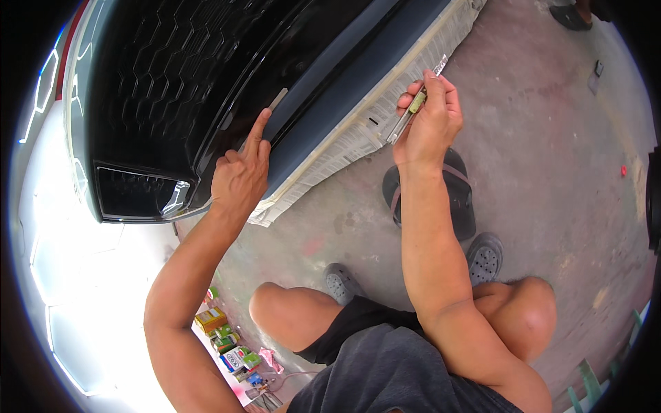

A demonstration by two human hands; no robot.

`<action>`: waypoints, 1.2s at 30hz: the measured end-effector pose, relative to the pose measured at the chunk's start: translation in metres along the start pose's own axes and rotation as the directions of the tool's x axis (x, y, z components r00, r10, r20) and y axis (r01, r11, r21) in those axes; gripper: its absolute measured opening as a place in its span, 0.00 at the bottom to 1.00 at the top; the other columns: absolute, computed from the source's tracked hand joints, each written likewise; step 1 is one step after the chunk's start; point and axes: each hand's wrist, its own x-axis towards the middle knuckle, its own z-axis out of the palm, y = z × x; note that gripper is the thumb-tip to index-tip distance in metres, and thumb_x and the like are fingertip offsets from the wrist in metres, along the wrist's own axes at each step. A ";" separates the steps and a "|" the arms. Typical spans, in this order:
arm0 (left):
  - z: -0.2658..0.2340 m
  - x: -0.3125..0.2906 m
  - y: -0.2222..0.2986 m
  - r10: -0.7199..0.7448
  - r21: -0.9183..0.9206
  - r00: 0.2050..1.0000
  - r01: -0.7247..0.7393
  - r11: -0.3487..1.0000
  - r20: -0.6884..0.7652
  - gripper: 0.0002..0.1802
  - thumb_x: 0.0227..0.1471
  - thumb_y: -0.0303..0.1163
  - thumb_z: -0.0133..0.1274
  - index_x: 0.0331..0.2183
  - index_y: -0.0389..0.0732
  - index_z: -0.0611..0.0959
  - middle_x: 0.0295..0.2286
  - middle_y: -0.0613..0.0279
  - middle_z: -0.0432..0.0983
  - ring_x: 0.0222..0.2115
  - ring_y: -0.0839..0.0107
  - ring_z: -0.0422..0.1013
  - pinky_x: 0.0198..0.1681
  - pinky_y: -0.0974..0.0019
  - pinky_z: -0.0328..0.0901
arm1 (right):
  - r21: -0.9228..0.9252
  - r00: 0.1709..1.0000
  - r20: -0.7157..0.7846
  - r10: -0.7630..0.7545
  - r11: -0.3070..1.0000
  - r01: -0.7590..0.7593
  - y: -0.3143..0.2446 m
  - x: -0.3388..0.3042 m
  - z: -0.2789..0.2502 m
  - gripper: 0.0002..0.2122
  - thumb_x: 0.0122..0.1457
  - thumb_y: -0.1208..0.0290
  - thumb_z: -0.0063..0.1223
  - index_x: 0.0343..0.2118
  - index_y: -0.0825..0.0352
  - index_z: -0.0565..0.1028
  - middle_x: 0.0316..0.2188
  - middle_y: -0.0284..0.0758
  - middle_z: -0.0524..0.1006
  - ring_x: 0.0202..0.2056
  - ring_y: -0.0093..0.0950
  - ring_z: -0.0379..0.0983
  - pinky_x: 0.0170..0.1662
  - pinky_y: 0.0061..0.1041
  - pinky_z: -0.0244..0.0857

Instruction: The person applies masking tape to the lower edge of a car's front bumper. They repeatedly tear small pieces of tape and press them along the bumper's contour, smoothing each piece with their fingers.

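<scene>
A black car bumper (200, 89) with a honeycomb grille fills the upper left, above a matte dark-grey lower trim (323, 86). My left hand (237, 172) is over the bumper, index finger stretched out along a thin light strip (279, 100) and the other fingers curled. The strip lies against the bumper surface; its rear part is hidden by the hand. Raised to the right of the trim, my right hand (434, 124) is closed round a slim metal utility knife (417, 103) with a yellow-green part at its middle. The knife's upper end points up and right.
Printed masking paper (330, 151) is taped along the trim's lower edge. Dark sandals (454, 193) lie on the concrete floor beneath my right forearm. Cans and boxes (224, 337) stand at lower left. A phone-like object (595, 77) and another person's foot (575, 16) are at upper right.
</scene>
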 end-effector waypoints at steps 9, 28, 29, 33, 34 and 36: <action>-0.011 0.031 0.012 0.041 -0.159 0.985 -0.068 0.985 -0.167 0.06 0.60 0.27 0.58 0.34 0.43 0.75 0.78 0.44 0.49 0.18 0.64 0.79 0.23 0.60 0.76 | 0.059 0.999 -0.007 0.031 0.998 -0.031 -0.005 0.004 0.006 0.06 0.72 0.70 0.59 0.42 0.66 0.75 0.28 0.33 0.79 0.22 0.22 0.75 0.26 0.23 0.69; 0.014 -0.014 0.010 0.020 -0.137 0.991 -0.038 0.990 -0.133 0.07 0.58 0.29 0.61 0.38 0.44 0.79 0.78 0.57 0.55 0.22 0.65 0.81 0.25 0.61 0.76 | -0.578 0.890 0.314 0.331 0.810 -0.097 0.068 -0.081 0.032 0.11 0.72 0.70 0.61 0.37 0.75 0.81 0.24 0.36 0.83 0.23 0.21 0.80 0.25 0.24 0.73; 0.017 -0.013 0.010 0.009 -0.146 0.990 -0.030 0.989 -0.142 0.07 0.57 0.29 0.61 0.38 0.44 0.79 0.78 0.57 0.55 0.21 0.65 0.81 0.24 0.61 0.76 | -0.596 0.882 0.324 0.341 0.798 -0.090 0.070 -0.079 0.032 0.11 0.72 0.69 0.61 0.38 0.75 0.81 0.25 0.36 0.84 0.22 0.22 0.80 0.26 0.24 0.72; 0.023 -0.015 0.010 -0.033 -0.217 0.983 -0.007 0.976 -0.180 0.08 0.57 0.28 0.60 0.38 0.44 0.78 0.77 0.55 0.56 0.19 0.66 0.80 0.23 0.63 0.75 | -0.602 0.881 0.331 0.338 0.795 -0.079 0.073 -0.081 0.041 0.11 0.72 0.70 0.62 0.41 0.76 0.80 0.26 0.38 0.85 0.22 0.23 0.81 0.26 0.24 0.72; 0.024 -0.015 0.011 -0.043 -0.244 0.980 -0.006 0.970 -0.195 0.08 0.57 0.28 0.60 0.38 0.44 0.78 0.77 0.55 0.57 0.18 0.66 0.79 0.23 0.63 0.75 | -0.596 0.882 0.342 0.325 0.801 -0.064 0.075 -0.081 0.042 0.11 0.72 0.70 0.62 0.42 0.76 0.80 0.26 0.38 0.85 0.22 0.24 0.81 0.26 0.24 0.72; 0.023 -0.015 0.016 -0.074 -0.303 0.980 0.016 0.953 -0.182 0.09 0.55 0.27 0.61 0.38 0.45 0.77 0.77 0.53 0.56 0.20 0.66 0.81 0.24 0.63 0.75 | -0.583 0.882 0.364 0.300 0.811 -0.035 0.078 -0.082 0.044 0.11 0.71 0.71 0.62 0.44 0.76 0.79 0.26 0.39 0.85 0.22 0.24 0.82 0.26 0.25 0.72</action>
